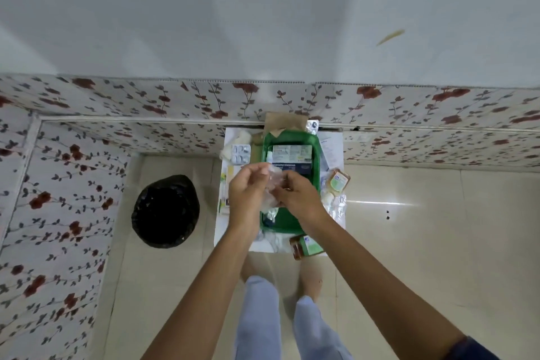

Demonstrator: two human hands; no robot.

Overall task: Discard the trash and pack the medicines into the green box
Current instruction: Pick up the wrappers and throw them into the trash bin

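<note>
A person is standing over a small white table (222, 231) set against a flowered tile wall (117, 102), and both bare hands are meeting above the green box (317, 155) that is sitting on it. The left hand (248, 193) and the right hand (295, 196) are together pinching a crumpled piece of clear plastic wrap (273, 184), the fingers of each closing on it from either side, so the wrap is hanging in the air just over the middle of the box. Inside the box a dark blue and white medicine carton (292, 156) is lying flat at the far end, with a small white tube (269, 156) beside its left edge, and some small packets are showing at the near end, too blurred to tell apart. On the table left of the box a silver pill strip (241, 153) is lying flat. To the right of the box an amber bottle with a green label (338, 180) is lying on its side near the table edge, and a second amber bottle (305, 246) is lying at the near right corner of the table. A brown paper bag (285, 121) is leaning behind the box against the wall. On the pale floor well left of the table a bin lined with a black bag (165, 210) is standing open.
</note>
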